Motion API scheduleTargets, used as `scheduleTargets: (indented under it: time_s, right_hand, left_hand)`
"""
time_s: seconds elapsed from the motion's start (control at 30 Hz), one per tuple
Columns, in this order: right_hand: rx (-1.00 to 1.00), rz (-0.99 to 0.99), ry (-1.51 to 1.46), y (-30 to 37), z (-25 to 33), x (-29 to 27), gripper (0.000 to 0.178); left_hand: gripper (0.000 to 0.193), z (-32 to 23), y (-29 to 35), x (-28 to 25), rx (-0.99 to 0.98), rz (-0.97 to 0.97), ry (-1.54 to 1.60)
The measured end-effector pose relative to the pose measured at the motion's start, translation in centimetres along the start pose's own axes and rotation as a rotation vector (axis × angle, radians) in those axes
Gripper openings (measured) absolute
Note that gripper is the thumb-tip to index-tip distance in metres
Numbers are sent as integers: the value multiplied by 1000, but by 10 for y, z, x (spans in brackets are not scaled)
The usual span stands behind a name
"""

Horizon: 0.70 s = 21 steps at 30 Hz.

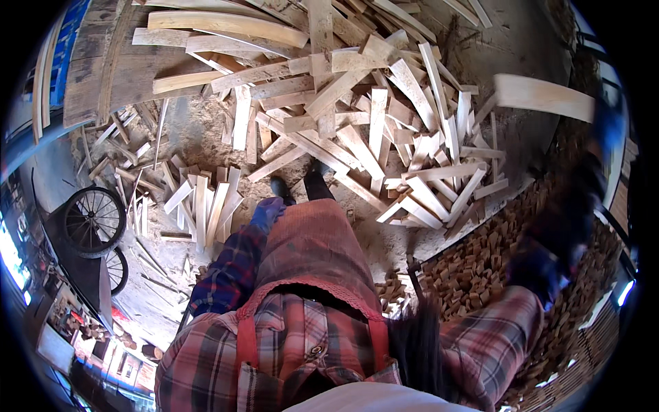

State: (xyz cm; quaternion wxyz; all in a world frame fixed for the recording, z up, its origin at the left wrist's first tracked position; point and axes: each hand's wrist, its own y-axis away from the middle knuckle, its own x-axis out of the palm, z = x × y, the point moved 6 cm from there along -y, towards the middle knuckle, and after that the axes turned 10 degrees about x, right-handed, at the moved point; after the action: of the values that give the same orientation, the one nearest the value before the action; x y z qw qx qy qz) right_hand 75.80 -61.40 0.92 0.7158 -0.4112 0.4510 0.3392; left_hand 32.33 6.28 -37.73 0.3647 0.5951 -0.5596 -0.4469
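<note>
Head view: two hands are present. The right hand [607, 130], motion-blurred, is positioned between 2 and 3 o'clock, at the outer end of one pale wooden board [544, 97]. The board is at 2 o'clock, raised clear of the floor; blur conceals the fingers, so whether they are closed on it cannot be determined. The left hand [272, 208] lies just toward 9 o'clock from centre, at the edge of one reddish apron [316, 240]; its finger position cannot be determined.

Two dark shoes [316, 187] stand at the apron's 12 o'clock end. Beyond them, one heap of loose wood strips [336, 93] extends from 11 to 2 o'clock; its pieces overlap, preventing an exact count. A smaller cluster of wood offcuts [209, 206] lies at 9 o'clock. One mass of short wooden blocks [480, 271], too numerous to count, occupies 4 o'clock.

Outermost: one cart [65, 250] with two visible spoked wheels [95, 221] at 9 o'clock; one plank platform [86, 86] at 10 o'clock. Any markings on the blue panel [68, 41] beside it are too small to read.
</note>
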Motion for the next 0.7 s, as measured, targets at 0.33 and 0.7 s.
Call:
scheduleTargets:
  time_s: [0.33, 0.7]
  right_hand:
    - [-371, 511, 213, 204, 138, 449, 103]
    - [-402, 412, -130, 151, 213, 318, 72]
  left_hand:
    - [25, 2, 7, 37, -4, -21, 297]
    - [18, 62, 12, 44, -27, 84, 568]
